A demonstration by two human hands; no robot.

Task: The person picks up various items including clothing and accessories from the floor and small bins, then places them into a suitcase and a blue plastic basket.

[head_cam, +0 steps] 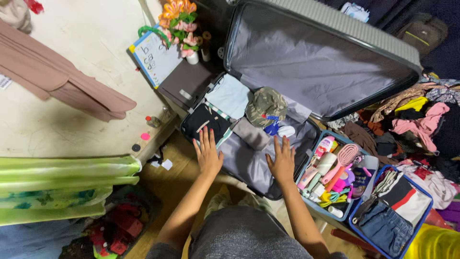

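An open grey suitcase (249, 170) lies on the floor with its lid (311, 57) propped up. Folded clothes fill its far half: a pale blue piece (229, 96), a black piece (205, 121) and a camouflage cap (266, 106). My left hand (208, 152) is flat, fingers spread, at the suitcase's near left edge by the black piece. My right hand (282, 160) is also flat and spread over the grey lining of the near half. Neither hand holds anything.
A blue organiser tray (330, 180) with a pink hairbrush (341, 160) and toiletries sits right of the suitcase, beside a blue box of folded clothes (390, 208). A heap of clothes (412, 120) lies at right. A small whiteboard (153, 57), artificial flowers (179, 21) and green fabric (62, 184) are at left.
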